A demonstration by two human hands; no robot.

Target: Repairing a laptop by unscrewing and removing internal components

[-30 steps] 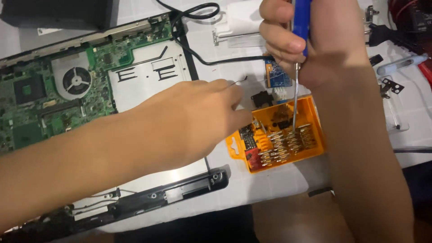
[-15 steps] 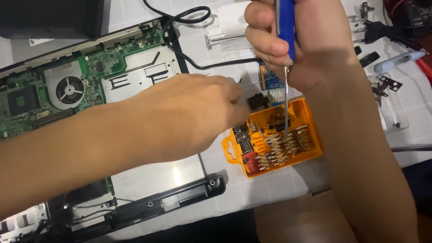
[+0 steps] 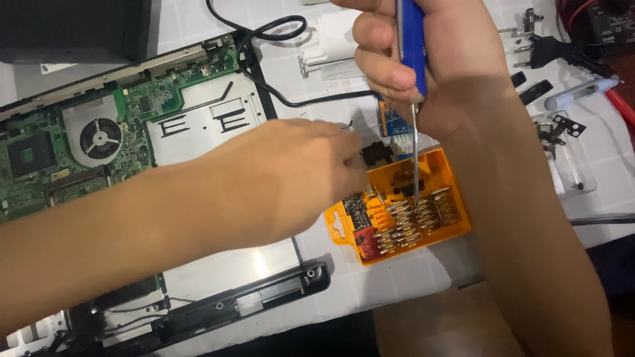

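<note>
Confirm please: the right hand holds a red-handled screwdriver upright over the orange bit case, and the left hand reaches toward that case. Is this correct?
Not quite. In the head view the screwdriver in the right hand has a blue handle, not red. The rest holds: it stands upright over the orange bit case, and the left hand reaches toward it.

The screwdriver (image 3: 413, 59) has a blue handle and a thin bare metal shaft; it stands nearly upright, handle enclosed in the fist, shaft pointing straight down from the grip. Directly under its tip lies the bit case (image 3: 403, 215), an open orange plastic tray set at a slant, packed with rows of small metal bits, with a hanging tab at its near-left corner.
</note>
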